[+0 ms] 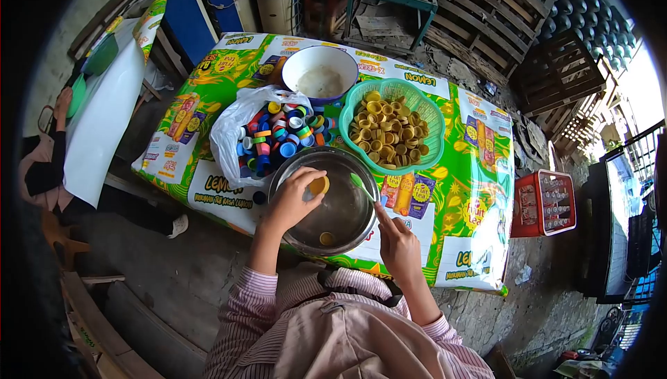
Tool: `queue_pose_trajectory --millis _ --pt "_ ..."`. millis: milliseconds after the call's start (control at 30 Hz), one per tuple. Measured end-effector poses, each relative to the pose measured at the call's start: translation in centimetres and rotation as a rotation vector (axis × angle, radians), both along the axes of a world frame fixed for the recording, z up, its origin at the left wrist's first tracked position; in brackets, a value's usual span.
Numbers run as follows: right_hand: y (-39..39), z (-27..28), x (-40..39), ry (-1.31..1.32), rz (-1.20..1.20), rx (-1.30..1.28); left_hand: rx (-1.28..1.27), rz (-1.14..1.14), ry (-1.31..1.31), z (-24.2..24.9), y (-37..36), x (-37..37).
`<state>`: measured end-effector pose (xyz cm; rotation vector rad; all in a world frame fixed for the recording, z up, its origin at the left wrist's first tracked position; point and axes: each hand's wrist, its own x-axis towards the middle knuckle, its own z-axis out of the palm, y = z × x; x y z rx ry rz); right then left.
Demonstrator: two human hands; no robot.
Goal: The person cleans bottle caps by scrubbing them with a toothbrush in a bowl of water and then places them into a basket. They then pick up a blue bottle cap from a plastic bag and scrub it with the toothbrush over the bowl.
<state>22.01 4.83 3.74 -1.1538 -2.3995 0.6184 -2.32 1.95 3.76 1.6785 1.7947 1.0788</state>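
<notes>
Bare counter [479, 191] lies open at frame right (printed cloth only); the green basket [434, 146], white bowl [295, 66] and cap-filled bag [229, 129] crowd the centre and upper left.

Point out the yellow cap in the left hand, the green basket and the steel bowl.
yellow cap [319, 185], head view, its open face.
green basket [435, 144], head view, right rim.
steel bowl [345, 207], head view, bare inner wall.

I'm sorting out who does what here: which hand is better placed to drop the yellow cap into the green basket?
Probably the left hand: it already holds the yellow cap over the metal bowl. The right hand is occupied with a green tool, though it sits nearer the green basket.
</notes>
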Motion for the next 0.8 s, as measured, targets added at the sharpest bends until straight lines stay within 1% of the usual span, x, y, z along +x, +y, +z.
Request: queue_pose_trajectory --millis 33,67,133,167,200,233,267,300,333,367,400,433,467,500,533,567,600,667,700,733,800 --pt "0.1 0.4 0.0 0.074 -0.016 -0.017 0.09 -0.005 -0.089 0.5 0.0 0.0" --pt "0.2 0.7 -0.1 0.149 -0.031 -0.032 0.093 -0.005 -0.089 -0.2 -0.1 0.0" --pt "0.4 -0.6 0.0 0.164 0.003 -0.01 -0.23 -0.089 0.152 -1.6 -0.7 -0.1" --pt "0.4 -1.1 0.2 -0.021 0.031 -0.046 -0.285 -0.12 0.132 -2.4 -0.8 0.0" --pt "0.4 -1.1 0.2 -0.203 0.058 -0.077 -0.28 -0.117 0.133 -2.0 -0.9 0.3" --pt "0.2 -0.7 0.2 -0.063 0.044 -0.056 -0.178 -0.094 0.097 -1.5 -0.9 0.6" --pt "0.2 -0.3 0.1 -0.064 0.046 -0.054 -0.08 -0.068 0.056 -1.1 -1.0 1.0" --pt "0.1 -0.1 0.1 0.031 0.053 -0.056 0.002 -0.071 -0.01 -0.7 -0.9 1.3" --pt "0.2 0.1 0.0 0.129 0.06 -0.056 0.004 -0.07 -0.009 -1.4 -0.9 1.3" --pt "0.3 -0.4 0.0 0.132 0.062 -0.052 -0.183 -0.051 0.098 -2.8 -0.9 1.1" --pt "0.4 -1.0 -0.1 -0.066 0.088 -0.045 -0.372 -0.032 0.203 -3.3 -1.0 1.1" --pt "0.6 -1.3 -0.1 -0.265 0.115 -0.034 -0.225 -0.028 0.209 -3.7 -0.9 1.1" --pt "0.6 -1.2 0.1 -0.259 0.114 -0.027 -0.219 -0.027 0.215 -3.9 -0.8 0.9" --pt "0.3 -0.1 0.1 -0.055 0.089 -0.008 -0.203 -0.008 0.083 -2.0 -0.9 1.3" --pt "-0.1 0.5 0.3 0.142 0.066 0.003 -0.195 0.013 -0.056 -1.0 -1.3 1.7" --pt "-0.1 0.4 0.2 0.199 0.066 0.036 -0.091 0.014 0.016 -1.7 -1.2 1.6" --pt "-0.2 0.2 0.0 0.201 0.065 0.038 -0.09 0.012 0.019 -1.7 -1.2 1.7" --pt "-0.5 -0.5 -0.1 0.094 0.192 0.022 -0.013 0.094 -0.036 -1.6 -1.0 2.4" --pt "-0.8 -1.1 0.0 0.018 0.236 0.048 0.012 0.098 -0.049 -1.6 -0.8 2.6" --pt "-0.7 -1.5 -0.1 0.018 0.236 0.045 0.009 0.099 -0.048 -1.5 -0.8 2.8" --pt "-0.3 -1.8 -0.2 0.033 0.108 -0.035 -0.04 0.126 -0.087 -1.1 -0.9 2.9"
